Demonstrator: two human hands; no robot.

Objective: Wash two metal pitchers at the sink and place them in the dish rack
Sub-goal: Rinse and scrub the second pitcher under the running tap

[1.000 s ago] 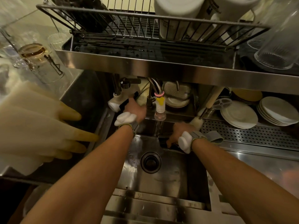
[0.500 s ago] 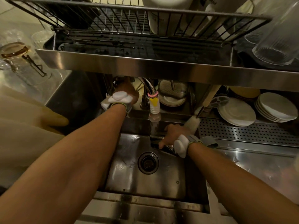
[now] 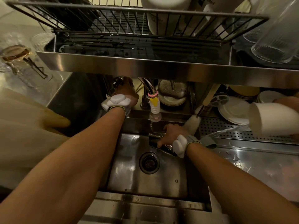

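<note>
Head camera shows you only a part of the pitcher. It lies tilted at the back right of the sink, just under the tap nozzle, and your right hand covers most of it. The fingers of this hand are curled over its rim and clamp it. Only one pitcher can be made out. Your left hand reaches under the steel shelf, beside a dark knob. The shelf edge hides its fingers, so I cannot tell if they are apart or closed on something.

On the left, the yellow rubber gloves are out of focus and cover the counter there. At the right edge a white cup is blurred. A fluffy white brush leans just beside your right hand, and stacked white plates lie behind it under the shelf. The dish rack stands on the shelf above the sink. White containers in it are cut off by the top edge.

The rack is of dark thin wire. A ribbed glass stands to its right. A thin stream of water falls from the nozzle toward the pitcher. The sink is shiny wet steel, with a round drain in its floor.
</note>
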